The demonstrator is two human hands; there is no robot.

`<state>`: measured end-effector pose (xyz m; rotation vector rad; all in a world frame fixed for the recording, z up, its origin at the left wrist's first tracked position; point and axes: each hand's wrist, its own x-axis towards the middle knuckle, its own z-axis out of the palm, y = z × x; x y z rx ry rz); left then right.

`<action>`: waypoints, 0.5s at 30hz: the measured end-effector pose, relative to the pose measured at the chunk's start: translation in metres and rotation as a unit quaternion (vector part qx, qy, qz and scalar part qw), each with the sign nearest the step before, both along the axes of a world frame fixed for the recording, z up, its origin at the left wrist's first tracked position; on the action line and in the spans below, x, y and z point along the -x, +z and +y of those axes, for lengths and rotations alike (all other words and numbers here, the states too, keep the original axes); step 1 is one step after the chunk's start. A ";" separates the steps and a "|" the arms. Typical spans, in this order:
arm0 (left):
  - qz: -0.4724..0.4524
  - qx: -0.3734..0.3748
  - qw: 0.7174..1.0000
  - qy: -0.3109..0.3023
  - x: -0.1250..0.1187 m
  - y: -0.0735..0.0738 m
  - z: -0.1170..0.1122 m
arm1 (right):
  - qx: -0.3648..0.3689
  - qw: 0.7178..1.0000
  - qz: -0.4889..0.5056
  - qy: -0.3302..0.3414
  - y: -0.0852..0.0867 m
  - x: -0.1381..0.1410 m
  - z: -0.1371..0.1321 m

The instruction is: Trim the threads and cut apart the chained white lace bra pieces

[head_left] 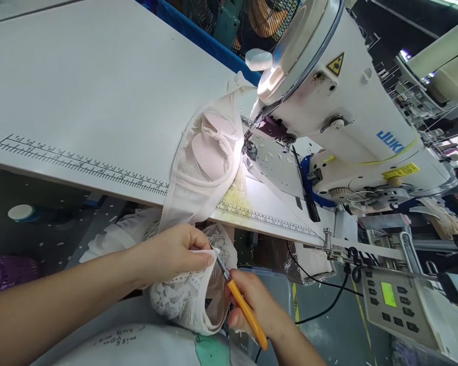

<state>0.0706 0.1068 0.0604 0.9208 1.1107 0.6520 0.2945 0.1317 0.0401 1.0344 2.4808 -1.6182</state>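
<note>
My left hand (175, 251) pinches the edge of a white lace bra piece (183, 297) held below the table's front edge. My right hand (257, 302) grips orange-handled thread snips (244, 307), their metal tips touching the fabric right beside my left fingertips. Another pale pink bra (209, 152) lies on the white table (99, 91), its strap trailing over the edge down toward my hands. It rests next to the needle area of the white sewing machine (347, 112).
A printed ruler scale (80, 165) runs along the table's front edge. A control panel with a green screen (389, 295) hangs at the lower right. Black cables (320, 282) drop below the table. A purple basket (7, 269) stands at the left on the floor.
</note>
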 end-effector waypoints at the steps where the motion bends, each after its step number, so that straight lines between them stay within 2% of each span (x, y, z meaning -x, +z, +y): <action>1: -0.004 -0.003 1.000 0.000 0.000 -0.001 0.000 | 0.009 1.000 0.009 -0.009 -0.001 0.000 -0.001; 6: -0.005 -0.006 1.000 -0.003 0.001 -0.003 0.000 | 0.027 0.998 0.041 -0.026 -0.005 0.000 -0.005; 15: -0.019 -0.007 1.000 0.004 0.000 -0.002 0.000 | -0.008 0.995 0.079 -0.067 -0.015 0.005 -0.010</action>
